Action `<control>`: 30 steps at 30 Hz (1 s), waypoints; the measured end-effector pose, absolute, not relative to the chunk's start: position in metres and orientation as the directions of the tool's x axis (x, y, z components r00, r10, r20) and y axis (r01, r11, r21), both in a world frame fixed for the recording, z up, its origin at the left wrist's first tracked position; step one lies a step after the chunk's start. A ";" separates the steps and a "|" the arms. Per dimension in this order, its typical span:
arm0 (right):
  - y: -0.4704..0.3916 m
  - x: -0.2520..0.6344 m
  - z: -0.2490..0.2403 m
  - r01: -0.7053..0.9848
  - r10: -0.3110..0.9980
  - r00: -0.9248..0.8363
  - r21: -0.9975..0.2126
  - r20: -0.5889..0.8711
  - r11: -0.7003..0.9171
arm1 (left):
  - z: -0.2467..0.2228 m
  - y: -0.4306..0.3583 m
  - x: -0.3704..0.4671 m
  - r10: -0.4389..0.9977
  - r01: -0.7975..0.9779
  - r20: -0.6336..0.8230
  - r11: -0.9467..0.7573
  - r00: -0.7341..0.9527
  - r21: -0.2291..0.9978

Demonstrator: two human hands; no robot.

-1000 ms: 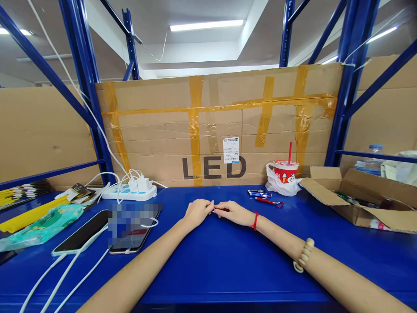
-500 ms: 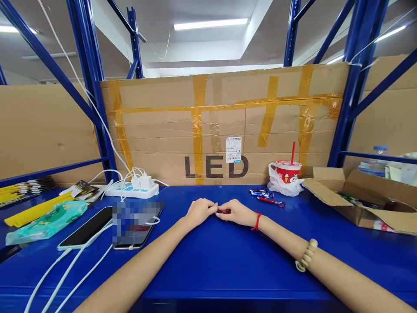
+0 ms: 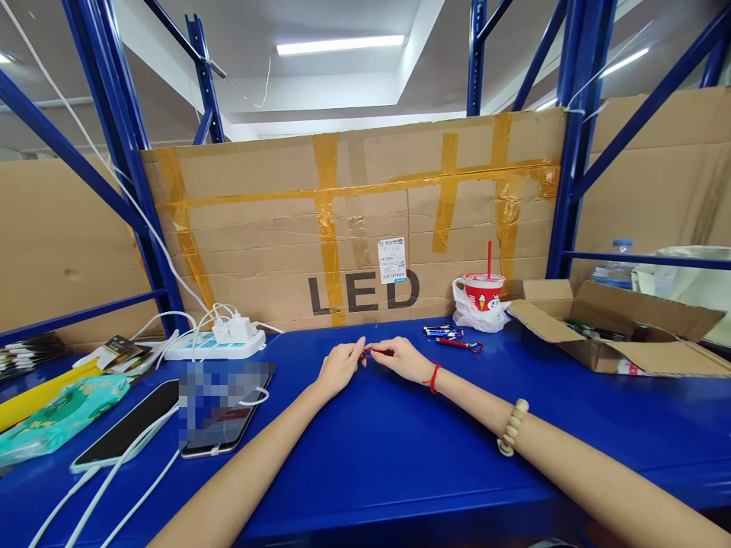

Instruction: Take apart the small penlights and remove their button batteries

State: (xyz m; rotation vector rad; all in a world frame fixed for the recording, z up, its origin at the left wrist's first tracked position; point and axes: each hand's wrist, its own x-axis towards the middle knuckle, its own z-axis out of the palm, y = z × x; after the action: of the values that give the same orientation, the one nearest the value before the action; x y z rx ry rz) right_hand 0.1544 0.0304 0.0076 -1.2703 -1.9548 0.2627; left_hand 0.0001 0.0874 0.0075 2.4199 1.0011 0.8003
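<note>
My left hand (image 3: pixel 341 366) and my right hand (image 3: pixel 402 358) meet over the middle of the blue shelf (image 3: pixel 365 449). Between their fingertips is a small, slim red object (image 3: pixel 374 352), mostly covered by the fingers, so its kind cannot be made out. Thumb and fingers of the right hand pinch it from one side, while the left fingers close on its other end. Just beyond the right hand lie a red pen-like stick with a clip loop (image 3: pixel 458 345) and several blue ones (image 3: pixel 443 332).
A red lidded cup (image 3: pixel 484 292) stands in a plastic bag, beside an open cardboard box (image 3: pixel 617 359). On the left are two phones (image 3: pixel 129 426), a white power strip (image 3: pixel 214 345) with cables, and a green packet (image 3: pixel 65 417). A cardboard sheet (image 3: pixel 274 243) closes the back.
The view has swung to the right, shifting everything leftward in the picture. Both hands stay together at the red object, with the left fingers now more upright against it.
</note>
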 end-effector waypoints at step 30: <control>0.043 0.153 0.003 0.417 0.859 0.271 -0.857 0.435 0.303 | 0.016 0.055 0.013 0.726 0.679 0.292 -0.687 0.623 0.259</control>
State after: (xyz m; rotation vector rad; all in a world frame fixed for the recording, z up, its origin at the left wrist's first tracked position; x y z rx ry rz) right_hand 0.1534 0.0434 0.0029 -1.3089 -1.3425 0.4551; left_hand 0.0126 0.0555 0.0157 2.7173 1.1819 0.5723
